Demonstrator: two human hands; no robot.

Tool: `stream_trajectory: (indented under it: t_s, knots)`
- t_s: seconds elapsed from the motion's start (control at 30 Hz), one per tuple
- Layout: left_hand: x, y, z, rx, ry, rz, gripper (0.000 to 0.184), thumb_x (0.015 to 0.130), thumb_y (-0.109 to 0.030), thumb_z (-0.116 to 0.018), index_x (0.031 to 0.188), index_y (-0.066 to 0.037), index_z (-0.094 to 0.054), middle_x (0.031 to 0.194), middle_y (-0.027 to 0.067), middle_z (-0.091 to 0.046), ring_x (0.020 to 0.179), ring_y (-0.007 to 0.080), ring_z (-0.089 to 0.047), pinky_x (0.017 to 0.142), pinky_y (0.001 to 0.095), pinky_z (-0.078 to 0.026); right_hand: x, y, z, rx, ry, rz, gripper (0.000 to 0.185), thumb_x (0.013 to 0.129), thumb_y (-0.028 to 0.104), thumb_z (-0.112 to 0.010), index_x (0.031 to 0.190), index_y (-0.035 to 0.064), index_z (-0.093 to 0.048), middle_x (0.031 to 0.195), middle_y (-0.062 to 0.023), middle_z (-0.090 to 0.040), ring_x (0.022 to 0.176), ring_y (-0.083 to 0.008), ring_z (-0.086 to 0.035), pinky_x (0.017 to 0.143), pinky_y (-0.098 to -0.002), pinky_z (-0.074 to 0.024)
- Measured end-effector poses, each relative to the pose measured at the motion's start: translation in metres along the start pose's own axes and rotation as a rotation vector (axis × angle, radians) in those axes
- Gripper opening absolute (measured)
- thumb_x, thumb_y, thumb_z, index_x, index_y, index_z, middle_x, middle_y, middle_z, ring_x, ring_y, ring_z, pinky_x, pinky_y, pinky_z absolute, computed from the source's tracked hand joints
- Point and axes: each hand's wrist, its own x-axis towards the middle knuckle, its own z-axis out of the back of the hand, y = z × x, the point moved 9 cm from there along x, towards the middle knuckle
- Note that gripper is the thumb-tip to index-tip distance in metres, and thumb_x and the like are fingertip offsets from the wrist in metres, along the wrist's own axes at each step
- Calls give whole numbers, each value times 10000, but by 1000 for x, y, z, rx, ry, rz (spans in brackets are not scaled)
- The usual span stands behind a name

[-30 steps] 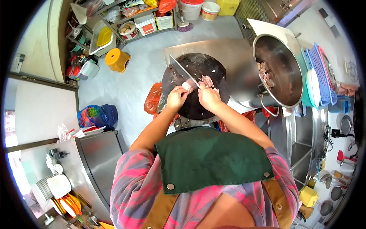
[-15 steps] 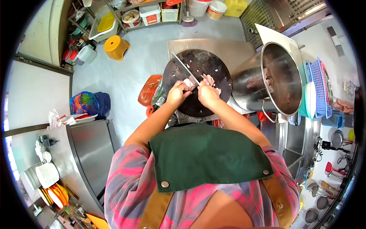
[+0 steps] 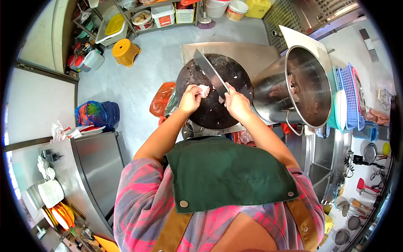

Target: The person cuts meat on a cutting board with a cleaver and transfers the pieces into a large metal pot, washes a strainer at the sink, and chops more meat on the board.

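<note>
My right hand (image 3: 238, 103) is closed round the handle of a cleaver (image 3: 210, 70), whose broad blade slants up and left over a round dark chopping board (image 3: 214, 118). In my left hand (image 3: 191, 100) a piece of pale pink raw meat (image 3: 204, 91) is pinched at the board's left side, a little apart from the blade. Smaller meat bits lie by the blade near my right hand, partly covered by it. Just right of the board, a tall steel pot (image 3: 268, 94) leans with its mouth toward the right, and meat pieces (image 3: 293, 89) show inside.
The board rests on a steel table (image 3: 252, 54). Orange and green plastic bags (image 3: 162, 100) hang at its left edge. A yellow stool (image 3: 125, 52) and a blue bag (image 3: 105, 114) stand on the floor. Baskets (image 3: 350, 90) stack right of the pot, and a steel cabinet (image 3: 98, 157) stands at left.
The cleaver has lifted off the meat and swung right with my right hand, its blade face now showing. My left hand has drawn left with the meat piece, opening a gap from the blade.
</note>
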Motion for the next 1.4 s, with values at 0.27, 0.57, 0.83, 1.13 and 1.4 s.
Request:
stream_trajectory:
  t_s: [0.27,0.57,0.83,1.13,1.4]
  knots:
    - [-3,-14,11,228,-150,-124,68,702,0,-641,758,-20,-608,826,116,-578,764,288,-592,689,342,-487,16,23,-24,-43,97,87,384,892,223,-446,1201,-6,-445,1137,-262,-527,1012,-416,-536,842,-480,-444]
    - [-54,2,79,122,-357,111,83,735,53,-555,769,-12,-518,858,119,-513,757,256,-542,680,320,-461,17,59,33,64,-143,155,198,901,223,-467,887,25,-465,697,-227,-585,737,-418,-594,631,-510,-460]
    - [-20,-20,20,96,-113,60,238,705,-35,-652,932,-35,-581,1044,144,-543,910,325,-567,789,380,-484,22,13,-59,-98,202,4,247,897,204,-421,967,-21,-497,885,-236,-628,856,-400,-611,754,-479,-463]
    - [3,-10,46,676,-130,121,119,718,-198,-687,753,-91,-648,920,116,-563,874,318,-543,770,395,-449,-15,-8,-37,-71,159,60,213,883,188,-434,962,0,-499,855,-232,-622,823,-385,-613,722,-479,-466]
    - [20,-10,38,382,-156,-140,146,716,-157,-703,813,-94,-616,1056,119,-561,1069,331,-464,887,438,-377,-133,-107,30,33,-92,-345,249,905,240,-449,980,7,-494,746,-233,-617,738,-417,-601,669,-508,-458]
